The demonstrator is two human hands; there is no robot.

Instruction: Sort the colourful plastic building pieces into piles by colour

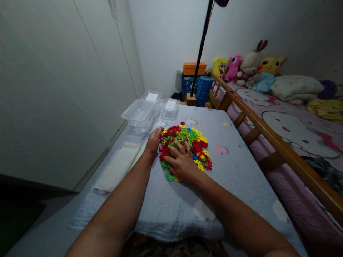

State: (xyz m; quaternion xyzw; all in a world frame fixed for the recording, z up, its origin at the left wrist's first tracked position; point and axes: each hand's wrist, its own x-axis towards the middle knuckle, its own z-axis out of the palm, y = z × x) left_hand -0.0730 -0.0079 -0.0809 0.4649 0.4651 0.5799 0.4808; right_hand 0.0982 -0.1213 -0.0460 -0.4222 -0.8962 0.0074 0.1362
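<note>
A heap of plastic gear-shaped building pieces (pixel 197 146) in red, yellow, green and blue lies on the cloth-covered table. My right hand (pixel 183 162) rests on top of the heap with its fingers spread. Against the heap's left edge stands my left hand (pixel 154 141), on its side with the fingers pointing away from me. Its fingers look stretched out, though the far ones are partly hidden. One small red piece (pixel 182 123) lies apart, just beyond the heap. No piece is visibly gripped by either hand.
Clear plastic containers (pixel 139 112) stand at the table's far left, with a smaller lidded one (pixel 170 107) beside them. A folded pale cloth (pixel 119 166) lies left of my left arm. A wooden bed rail (pixel 257 125) runs along the right; a black pole (pixel 202 46) rises behind the table.
</note>
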